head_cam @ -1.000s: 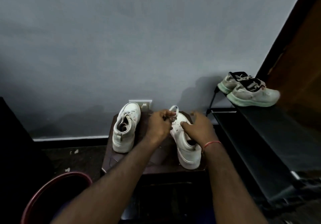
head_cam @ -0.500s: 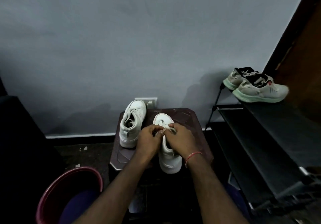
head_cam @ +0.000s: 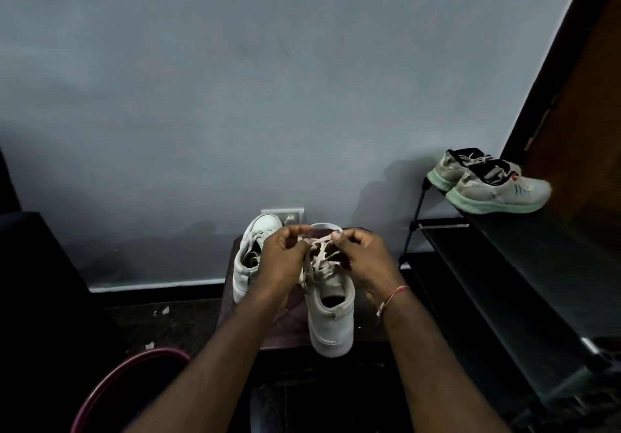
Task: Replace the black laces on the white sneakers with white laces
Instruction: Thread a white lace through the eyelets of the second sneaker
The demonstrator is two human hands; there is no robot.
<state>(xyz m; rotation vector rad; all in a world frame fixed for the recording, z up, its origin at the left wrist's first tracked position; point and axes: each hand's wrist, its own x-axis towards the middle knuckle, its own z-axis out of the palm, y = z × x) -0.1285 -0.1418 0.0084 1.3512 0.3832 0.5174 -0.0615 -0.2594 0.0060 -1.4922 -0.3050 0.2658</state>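
Starting at the nearer sneaker (head_cam: 331, 301), which stands on the small dark worktop (head_cam: 289, 332) with its heel toward us, we find a white lace (head_cam: 319, 256) already crossing its eyelets up to the collar, and no black lace shows on it. Both hands are busy above its tongue. The left hand (head_cam: 285, 258) has its fingers curled and pinches one strand of the lace, and the right hand (head_cam: 364, 258) pinches the other, so the two ends are drawn up and apart over the shoe. We judge this to be the tightening or tying stage for this shoe rather than the threading. The second sneaker (head_cam: 253, 254) sits just beside it to the left, toe toward the wall. It seems to carry a pale lace as well, though the dim light keeps us from being sure, or from telling whether it is tied. If that is right, little is left beyond the knot in hand and a check of the other shoe. We see no removed black laces anywhere. Further out, a shoe rack (head_cam: 504, 264) on the right holds a pair of grey running shoes (head_cam: 497, 187), and the red rim of a bucket (head_cam: 134, 362) shows at lower left.
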